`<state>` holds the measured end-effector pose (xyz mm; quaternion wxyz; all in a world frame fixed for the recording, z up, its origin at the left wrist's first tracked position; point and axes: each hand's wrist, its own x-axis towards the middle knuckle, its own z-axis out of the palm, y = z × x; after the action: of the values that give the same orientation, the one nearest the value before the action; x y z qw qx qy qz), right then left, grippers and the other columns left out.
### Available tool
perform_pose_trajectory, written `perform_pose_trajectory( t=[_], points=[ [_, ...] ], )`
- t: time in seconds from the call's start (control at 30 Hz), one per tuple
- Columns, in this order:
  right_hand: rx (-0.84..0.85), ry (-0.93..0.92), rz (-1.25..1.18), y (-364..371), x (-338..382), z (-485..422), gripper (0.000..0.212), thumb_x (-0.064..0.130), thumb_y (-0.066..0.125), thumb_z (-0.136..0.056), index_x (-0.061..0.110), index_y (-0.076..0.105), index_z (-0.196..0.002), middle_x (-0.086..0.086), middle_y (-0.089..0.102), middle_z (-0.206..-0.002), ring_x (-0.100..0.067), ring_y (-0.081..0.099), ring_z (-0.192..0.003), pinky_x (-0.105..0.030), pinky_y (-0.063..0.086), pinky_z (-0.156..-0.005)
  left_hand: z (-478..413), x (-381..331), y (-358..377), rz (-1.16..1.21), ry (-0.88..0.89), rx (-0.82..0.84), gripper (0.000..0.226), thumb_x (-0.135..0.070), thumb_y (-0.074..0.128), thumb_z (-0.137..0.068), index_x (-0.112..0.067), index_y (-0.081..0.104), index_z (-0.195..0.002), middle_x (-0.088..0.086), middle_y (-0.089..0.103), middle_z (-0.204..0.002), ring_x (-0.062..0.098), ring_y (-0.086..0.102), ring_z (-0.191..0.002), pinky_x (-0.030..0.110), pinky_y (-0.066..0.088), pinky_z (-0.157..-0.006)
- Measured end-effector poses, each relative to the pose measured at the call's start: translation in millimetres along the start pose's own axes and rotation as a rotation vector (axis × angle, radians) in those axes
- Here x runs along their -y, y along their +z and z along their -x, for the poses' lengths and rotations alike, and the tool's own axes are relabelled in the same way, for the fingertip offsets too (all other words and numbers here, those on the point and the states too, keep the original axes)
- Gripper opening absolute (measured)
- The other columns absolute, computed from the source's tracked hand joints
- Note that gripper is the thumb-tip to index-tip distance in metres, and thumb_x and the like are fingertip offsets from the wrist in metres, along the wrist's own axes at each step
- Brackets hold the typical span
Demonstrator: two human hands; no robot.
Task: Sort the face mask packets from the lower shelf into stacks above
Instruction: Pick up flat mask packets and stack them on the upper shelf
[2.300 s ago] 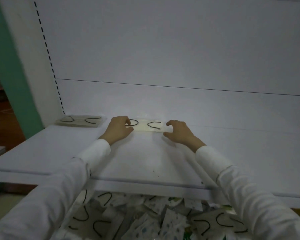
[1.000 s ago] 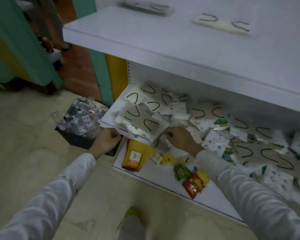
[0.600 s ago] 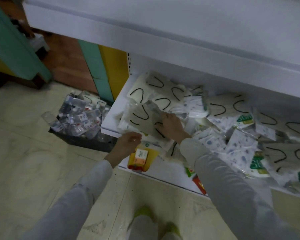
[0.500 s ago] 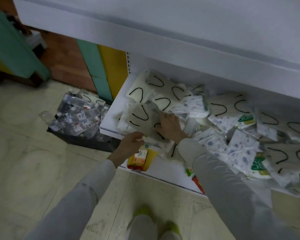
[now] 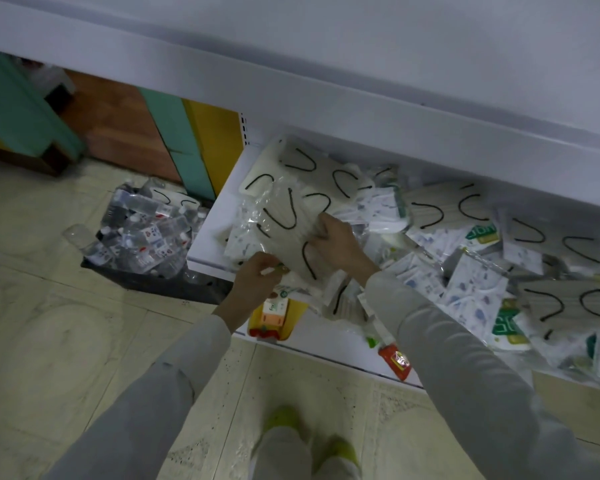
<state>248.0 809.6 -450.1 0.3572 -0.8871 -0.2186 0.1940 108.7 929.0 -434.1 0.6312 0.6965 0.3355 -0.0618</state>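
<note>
Head view: at the left end of the lower shelf (image 5: 217,220), atop its heap of face mask packets (image 5: 471,292), the right hand (image 5: 338,245) has its grip closed on a beige packet (image 5: 284,237). The left hand (image 5: 255,282) curls at that packet's near corner, over the shelf's front edge; I cannot tell whether its grip holds.

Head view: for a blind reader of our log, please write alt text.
A person's right hand grips a clear-wrapped beige face mask packet with black ear loops, atop a pile of mask packets on a white lower shelf, while the left hand pinches its near edge. A bin of plastic bottles stands on the floor beside it.
</note>
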Motion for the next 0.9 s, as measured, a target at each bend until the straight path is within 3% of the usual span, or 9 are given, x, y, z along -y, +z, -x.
perform_pose_trajectory(
  t=[0.1, 0.2, 0.27, 0.37, 0.53, 0.63, 0.7, 0.83, 0.9],
  points=[
    [-0.092, 0.009, -0.144, -13, 2, 5, 0.015, 0.007, 0.061, -0.087, 0.011, 0.048, -0.080, -0.005, 0.055, -0.078, -0.017, 0.053, -0.073, -0.022, 0.039, -0.062, 1, -2, 4, 0.080, -0.052, -0.073, 0.024, -0.014, 0.057, -0.092, -0.001, 0.052, -0.112, 0.018, 0.063, -0.098, 0.022, 0.059, -0.068, 0.029, 0.049, -0.059],
    [-0.136, 0.053, -0.357, -23, 5, 15, 0.018, 0.008, 0.065, -0.087, 0.018, 0.051, -0.084, 0.007, 0.056, -0.080, -0.005, 0.053, -0.072, -0.006, 0.039, -0.062, -1, -5, 8, 0.190, -0.012, -0.110, 0.033, -0.026, 0.059, -0.092, 0.000, 0.056, -0.113, 0.017, 0.067, -0.103, 0.022, 0.064, -0.079, 0.029, 0.052, -0.070],
    [-0.099, 0.080, -0.480, -26, 5, 24, 0.015, 0.010, 0.067, -0.086, 0.012, 0.056, -0.096, -0.003, 0.065, -0.092, -0.014, 0.061, -0.084, -0.018, 0.049, -0.072, 1, -12, 15, 0.321, 0.000, -0.039, 0.035, -0.030, 0.060, -0.091, -0.004, 0.059, -0.113, 0.011, 0.069, -0.103, 0.022, 0.066, -0.093, 0.031, 0.054, -0.082],
    [-0.049, 0.124, -0.540, -25, -1, 37, 0.022, 0.014, 0.071, -0.083, 0.011, 0.060, -0.102, -0.004, 0.068, -0.097, -0.018, 0.065, -0.089, -0.028, 0.053, -0.078, 4, -27, 35, 0.455, 0.016, 0.058, 0.020, -0.028, 0.060, -0.091, -0.016, 0.063, -0.106, 0.000, 0.074, -0.094, 0.016, 0.069, -0.090, 0.035, 0.056, -0.081],
    [-0.088, 0.156, -0.487, -40, -21, 59, 0.033, 0.014, 0.074, -0.081, 0.006, 0.060, -0.110, -0.010, 0.067, -0.107, -0.023, 0.064, -0.098, -0.035, 0.053, -0.087, 2, -30, 78, 0.401, 0.067, -0.043, 0.028, -0.007, 0.060, -0.089, -0.004, 0.058, -0.117, 0.007, 0.067, -0.100, 0.018, 0.065, -0.088, 0.029, 0.055, -0.074],
    [-0.054, 0.142, -0.420, -61, -41, 73, 0.013, 0.012, 0.071, -0.083, 0.018, 0.061, -0.088, 0.005, 0.062, -0.085, -0.009, 0.058, -0.079, -0.016, 0.046, -0.072, 1, -27, 101, 0.307, 0.089, -0.064, 0.026, -0.005, 0.059, -0.089, -0.002, 0.059, -0.115, 0.012, 0.065, -0.105, 0.025, 0.064, -0.095, 0.033, 0.052, -0.079],
    [-0.051, 0.157, -0.402, -77, -60, 84, 0.023, 0.008, 0.070, -0.083, 0.025, 0.058, -0.074, 0.010, 0.057, -0.073, -0.004, 0.053, -0.068, -0.017, 0.042, -0.068, 2, -25, 117, 0.288, 0.100, -0.054, 0.028, -0.004, 0.058, -0.090, -0.004, 0.058, -0.118, 0.010, 0.065, -0.108, 0.021, 0.063, -0.095, 0.030, 0.052, -0.078],
    [-0.110, 0.288, -0.498, -114, -105, 122, 0.015, 0.001, 0.062, -0.088, 0.015, 0.065, -0.083, 0.003, 0.064, -0.073, 0.004, 0.060, -0.055, -0.014, 0.045, -0.053, 5, -30, 157, 0.287, 0.087, 0.023, 0.035, -0.005, 0.058, -0.091, -0.007, 0.056, -0.126, 0.006, 0.063, -0.118, 0.023, 0.061, -0.104, 0.039, 0.051, -0.090],
    [-0.273, 0.368, -0.420, -138, -133, 143, 0.022, 0.001, 0.059, -0.089, 0.018, 0.066, -0.076, 0.001, 0.065, -0.069, 0.005, 0.059, -0.051, -0.017, 0.043, -0.053, 8, -32, 177, 0.295, 0.087, 0.071, 0.037, -0.007, 0.060, -0.088, -0.009, 0.057, -0.125, 0.007, 0.064, -0.120, 0.025, 0.061, -0.109, 0.046, 0.049, -0.096]
  ],
)
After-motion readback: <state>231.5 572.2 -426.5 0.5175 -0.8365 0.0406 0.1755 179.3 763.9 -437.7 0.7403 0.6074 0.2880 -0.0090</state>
